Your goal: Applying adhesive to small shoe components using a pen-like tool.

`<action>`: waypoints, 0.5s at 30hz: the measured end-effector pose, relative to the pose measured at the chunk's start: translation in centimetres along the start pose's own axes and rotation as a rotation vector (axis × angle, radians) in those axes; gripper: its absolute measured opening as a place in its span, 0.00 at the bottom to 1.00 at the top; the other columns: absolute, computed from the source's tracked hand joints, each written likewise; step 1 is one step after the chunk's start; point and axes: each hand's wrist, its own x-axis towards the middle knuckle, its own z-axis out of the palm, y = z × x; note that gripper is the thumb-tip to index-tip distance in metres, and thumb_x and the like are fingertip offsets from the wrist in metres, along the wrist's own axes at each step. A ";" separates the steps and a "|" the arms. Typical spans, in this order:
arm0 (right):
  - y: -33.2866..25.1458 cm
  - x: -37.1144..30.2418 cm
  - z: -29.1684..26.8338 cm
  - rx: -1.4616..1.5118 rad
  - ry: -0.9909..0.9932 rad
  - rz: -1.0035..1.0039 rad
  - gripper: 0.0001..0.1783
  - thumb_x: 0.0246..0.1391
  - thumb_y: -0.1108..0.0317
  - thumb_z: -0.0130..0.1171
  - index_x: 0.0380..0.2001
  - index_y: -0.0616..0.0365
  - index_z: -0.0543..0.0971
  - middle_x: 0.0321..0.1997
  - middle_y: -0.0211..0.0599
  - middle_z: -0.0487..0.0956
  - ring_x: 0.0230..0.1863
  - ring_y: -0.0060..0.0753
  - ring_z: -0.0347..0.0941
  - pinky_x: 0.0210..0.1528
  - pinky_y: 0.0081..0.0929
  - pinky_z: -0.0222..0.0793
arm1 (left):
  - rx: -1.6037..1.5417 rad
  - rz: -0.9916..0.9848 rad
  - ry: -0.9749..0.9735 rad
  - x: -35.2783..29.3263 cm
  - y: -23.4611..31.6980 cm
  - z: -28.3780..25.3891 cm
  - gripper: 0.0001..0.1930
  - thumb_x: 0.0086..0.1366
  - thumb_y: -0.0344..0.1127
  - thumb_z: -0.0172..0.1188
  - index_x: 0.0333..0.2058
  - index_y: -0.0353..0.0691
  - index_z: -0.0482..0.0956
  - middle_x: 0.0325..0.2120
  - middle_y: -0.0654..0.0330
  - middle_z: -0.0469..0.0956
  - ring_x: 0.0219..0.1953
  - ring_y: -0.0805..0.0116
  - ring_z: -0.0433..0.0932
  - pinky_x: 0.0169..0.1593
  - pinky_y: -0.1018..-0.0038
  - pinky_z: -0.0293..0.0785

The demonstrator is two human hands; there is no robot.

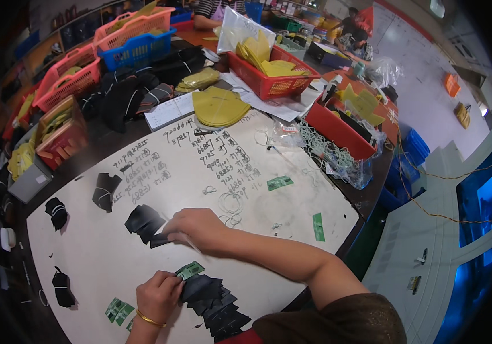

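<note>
My left hand (157,295), with a gold bangle at the wrist, pinches a green printed slip (191,270). That slip lies at the top end of a fanned row of flat black pieces (216,307). Farther off, my right hand (199,230) is closed, its fingertips at the right edge of a small stack of black pieces (144,223). Something thin and whitish shows at those fingers, too blurred to name. Tied black bundles (57,214) lie at the left, along with another black bundle (106,191). More green slips (118,310) sit left of my left wrist.
Handwriting covers part of the white tabletop (291,246). Pale elastic bands (230,204) lie beyond my right forearm. A heap of bands (329,146) rests beside a red box (337,129). Yellow pieces (220,107) and a red basket (271,74) stand at the back.
</note>
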 end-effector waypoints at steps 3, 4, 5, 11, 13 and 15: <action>-0.8 -0.8 -0.3 0.180 -0.005 0.028 0.10 0.54 0.61 0.72 0.38 0.52 0.87 0.38 0.36 0.85 0.45 0.45 0.82 0.46 0.44 0.77 | -0.017 -0.003 -0.012 -0.6 0.5 -0.4 0.08 0.53 0.30 0.76 0.31 0.43 0.85 0.30 0.62 0.83 0.27 0.62 0.84 0.29 0.69 0.81; -0.7 -1.1 0.1 0.156 -0.094 -0.036 0.11 0.54 0.62 0.72 0.40 0.50 0.87 0.39 0.35 0.85 0.44 0.45 0.82 0.44 0.42 0.77 | -0.009 0.007 0.009 -0.6 0.8 -0.8 0.08 0.53 0.29 0.76 0.31 0.43 0.85 0.30 0.62 0.83 0.28 0.61 0.84 0.29 0.68 0.81; -0.5 -1.3 0.5 0.139 -0.183 -0.104 0.11 0.54 0.62 0.72 0.41 0.48 0.86 0.39 0.33 0.85 0.43 0.46 0.82 0.43 0.41 0.77 | 0.003 0.013 0.026 -0.4 1.2 -1.2 0.08 0.53 0.29 0.76 0.31 0.43 0.85 0.31 0.62 0.83 0.28 0.61 0.84 0.30 0.68 0.81; -0.1 -3.8 -1.5 0.007 0.205 -0.195 0.20 0.48 0.71 0.77 0.45 0.58 0.85 0.38 0.42 0.84 0.39 0.47 0.83 0.42 0.37 0.79 | -0.051 0.049 -0.013 1.1 1.5 -1.3 0.08 0.57 0.29 0.74 0.34 0.40 0.83 0.33 0.59 0.82 0.31 0.59 0.84 0.31 0.66 0.81; -1.9 -4.1 -2.9 0.310 0.203 0.077 0.11 0.65 0.69 0.65 0.46 0.62 0.86 0.38 0.36 0.85 0.39 0.34 0.83 0.41 0.30 0.78 | -0.060 -0.013 0.029 0.9 1.5 -2.0 0.10 0.55 0.25 0.75 0.35 0.41 0.85 0.34 0.58 0.84 0.31 0.57 0.85 0.33 0.67 0.82; -1.7 -4.9 -3.3 0.527 0.206 0.250 0.11 0.70 0.68 0.60 0.46 0.62 0.87 0.39 0.33 0.85 0.38 0.28 0.81 0.40 0.27 0.78 | -0.069 -0.048 0.042 1.0 1.2 -1.9 0.10 0.55 0.24 0.75 0.35 0.38 0.85 0.34 0.58 0.84 0.29 0.61 0.84 0.31 0.69 0.81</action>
